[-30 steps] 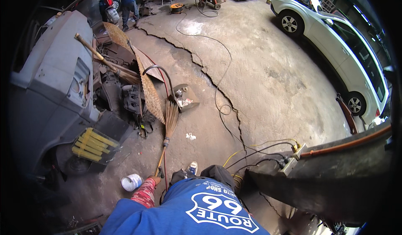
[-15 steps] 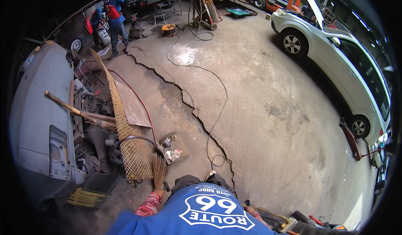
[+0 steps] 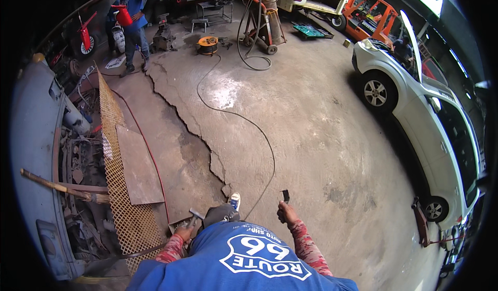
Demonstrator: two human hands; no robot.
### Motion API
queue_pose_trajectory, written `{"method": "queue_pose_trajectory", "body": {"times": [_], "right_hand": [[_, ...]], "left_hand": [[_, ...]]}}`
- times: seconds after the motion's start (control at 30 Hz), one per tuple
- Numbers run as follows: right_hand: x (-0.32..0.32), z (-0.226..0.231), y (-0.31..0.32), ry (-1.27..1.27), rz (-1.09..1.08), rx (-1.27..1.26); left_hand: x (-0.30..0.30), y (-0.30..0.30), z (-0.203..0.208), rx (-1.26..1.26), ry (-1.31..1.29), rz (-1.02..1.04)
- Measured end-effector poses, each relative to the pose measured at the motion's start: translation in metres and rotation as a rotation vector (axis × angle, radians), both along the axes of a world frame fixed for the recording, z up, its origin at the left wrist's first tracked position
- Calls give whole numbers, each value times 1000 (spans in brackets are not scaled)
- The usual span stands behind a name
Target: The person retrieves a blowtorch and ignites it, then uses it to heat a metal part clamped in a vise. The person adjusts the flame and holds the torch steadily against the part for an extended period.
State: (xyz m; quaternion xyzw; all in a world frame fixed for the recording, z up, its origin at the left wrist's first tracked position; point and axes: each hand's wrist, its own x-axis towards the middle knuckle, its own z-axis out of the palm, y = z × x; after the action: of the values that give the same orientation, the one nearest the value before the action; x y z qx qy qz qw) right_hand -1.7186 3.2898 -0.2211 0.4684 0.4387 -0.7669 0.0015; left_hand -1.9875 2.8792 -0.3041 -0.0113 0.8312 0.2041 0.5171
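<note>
My left hand, in a red patterned sleeve, is closed around a hammer with a greyish metal head, low in front of my body. Its handle is mostly hidden by the hand. My right hand is held out to the right, its fingers wrapped around a dark-handled tool with a flat black end. The exact kind of that tool is too small to make out. Bare concrete floor lies under both hands.
Expanded metal mesh, a flat sheet and a broom handle lie at left. A red hose, black cable and floor crack run ahead. A white car stands right; a person stands far left.
I have moved forward over the floor. My right hand has come up and out to the right with its tool. The broom bristles beside my left hand no longer show.
</note>
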Motion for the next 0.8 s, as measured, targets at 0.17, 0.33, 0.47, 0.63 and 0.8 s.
{"method": "queue_pose_trajectory", "body": {"times": [0.17,0.33,0.47,0.63,0.8], "right_hand": [[-174,72,90,268,53,209],[-349,99,225,445,-78,208],[-478,123,347,597,-63,129],[-655,179,469,835,-12,-20],[-820,199,582,756,30,24]], "left_hand": [[-175,257,129,372,104,-162],[-290,487,226,867,110,-267],[-373,631,256,1060,-11,-314],[-504,747,303,1018,440,-534],[-631,836,290,999,572,-387]]}}
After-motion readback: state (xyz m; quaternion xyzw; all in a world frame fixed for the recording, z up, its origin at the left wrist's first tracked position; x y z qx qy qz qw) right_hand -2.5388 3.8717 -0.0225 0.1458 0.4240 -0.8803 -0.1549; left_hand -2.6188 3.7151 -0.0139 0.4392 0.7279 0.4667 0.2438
